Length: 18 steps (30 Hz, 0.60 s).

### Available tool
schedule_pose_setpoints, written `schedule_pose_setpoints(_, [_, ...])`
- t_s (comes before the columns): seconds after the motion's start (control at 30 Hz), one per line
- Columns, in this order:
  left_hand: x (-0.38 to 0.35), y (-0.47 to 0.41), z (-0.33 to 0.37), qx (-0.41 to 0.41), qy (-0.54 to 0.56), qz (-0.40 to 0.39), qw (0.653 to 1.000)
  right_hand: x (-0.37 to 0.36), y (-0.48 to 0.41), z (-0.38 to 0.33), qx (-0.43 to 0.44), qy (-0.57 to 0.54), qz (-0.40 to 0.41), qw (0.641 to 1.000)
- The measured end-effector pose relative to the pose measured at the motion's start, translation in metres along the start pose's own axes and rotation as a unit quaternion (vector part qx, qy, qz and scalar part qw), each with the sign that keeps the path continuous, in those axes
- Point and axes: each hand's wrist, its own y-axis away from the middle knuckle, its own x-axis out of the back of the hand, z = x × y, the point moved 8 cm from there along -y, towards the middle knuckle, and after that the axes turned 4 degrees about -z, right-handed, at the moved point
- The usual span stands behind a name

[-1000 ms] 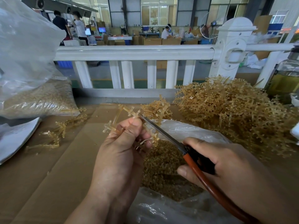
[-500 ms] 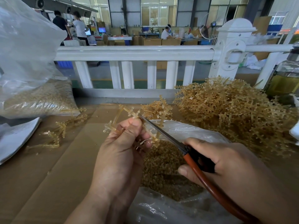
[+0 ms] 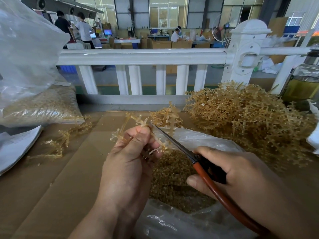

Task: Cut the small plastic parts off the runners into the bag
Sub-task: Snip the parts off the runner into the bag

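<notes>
Factory floor, no doubt: big hall w/ tall windows (image 3: 168,14), workers (image 3: 176,36) among stacked cartons (image 3: 162,44), monitor (image 3: 107,32) lit, pedestal fan (image 3: 219,30) at the back. Up close, cardboard-covered worktop (image 3: 69,169) behind a white railing (image 3: 141,56), heaped w/ moulded runners (image 3: 250,121), bagged parts (image 3: 43,106) at its left edge.

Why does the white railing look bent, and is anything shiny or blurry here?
Head view: the wide-angle lens bows the white railing and stretches the edges; the far windows are bright, and glare streaks the clear bag; the left hand, runner, scissors and right hand look sharp, the distant workers small and soft.
</notes>
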Motion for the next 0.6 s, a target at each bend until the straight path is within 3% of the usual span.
schedule_pose_setpoints(0.43, [0.004, -0.001, 0.014, -0.089, -0.148, -0.008, 0.985, -0.005, -0.002, 0.004, -0.022, -0.004, -0.038, 0.999])
schedule_pose_setpoints(0.6, [0.003, 0.001, 0.016, -0.107, -0.15, -0.007, 0.983, -0.005, -0.002, 0.001, -0.011, 0.006, -0.026, 1.0])
